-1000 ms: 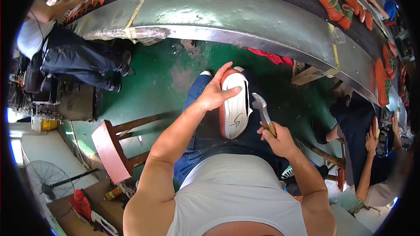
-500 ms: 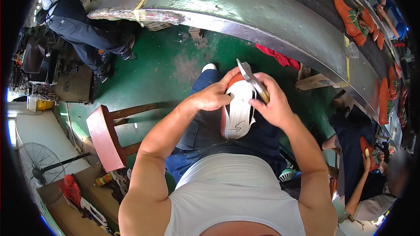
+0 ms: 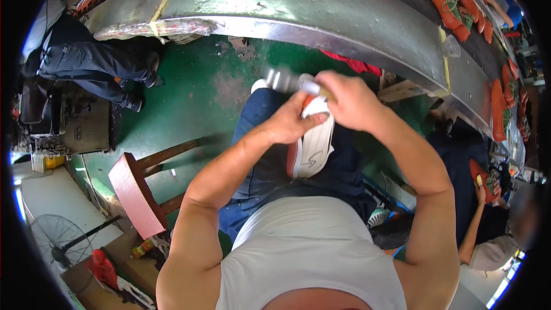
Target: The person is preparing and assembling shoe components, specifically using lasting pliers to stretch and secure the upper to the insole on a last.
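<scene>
We clasp shoe [image 3: 313, 148] at far end with left hand [image 3: 291, 120], thumb on white face, likely to steady it over lap [image 3: 259, 116]; right hand [image 3: 349, 100] grips hammer [image 3: 282, 80] by handle, blurred head pointing left, presumably for control

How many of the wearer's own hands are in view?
2: the left hand grips the far end of the white shoe; the right hand holds a tool with a blurred metal head. Some fingers are hidden.

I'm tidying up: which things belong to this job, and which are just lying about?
In use:
white-and-red shoe, in left hand
hammer-like tool, blurred, in right hand

Just around:
wire fan
reddish stool
red cloth by bench
</scene>
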A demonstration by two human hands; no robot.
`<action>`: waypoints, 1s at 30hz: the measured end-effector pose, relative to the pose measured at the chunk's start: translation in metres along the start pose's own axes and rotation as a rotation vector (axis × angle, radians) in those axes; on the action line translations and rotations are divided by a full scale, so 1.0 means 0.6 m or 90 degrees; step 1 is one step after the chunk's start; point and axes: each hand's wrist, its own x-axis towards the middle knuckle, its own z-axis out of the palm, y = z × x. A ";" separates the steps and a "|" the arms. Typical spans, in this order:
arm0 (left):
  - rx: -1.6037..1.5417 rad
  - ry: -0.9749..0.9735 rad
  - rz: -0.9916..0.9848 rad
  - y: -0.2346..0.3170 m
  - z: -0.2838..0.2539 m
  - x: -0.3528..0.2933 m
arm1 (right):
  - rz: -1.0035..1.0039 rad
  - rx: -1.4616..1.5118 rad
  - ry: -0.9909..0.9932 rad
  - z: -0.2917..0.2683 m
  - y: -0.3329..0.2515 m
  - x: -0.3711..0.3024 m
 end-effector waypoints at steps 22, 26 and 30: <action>-0.081 -0.048 0.036 -0.022 -0.036 -0.028 | 0.455 0.404 -0.196 0.003 -0.100 -0.154; -0.070 -0.051 0.079 -0.029 -0.037 -0.023 | 0.401 0.440 -0.104 0.034 -0.070 -0.153; -0.115 -0.019 0.050 -0.039 -0.042 -0.026 | 0.530 0.585 -0.169 0.040 -0.092 -0.151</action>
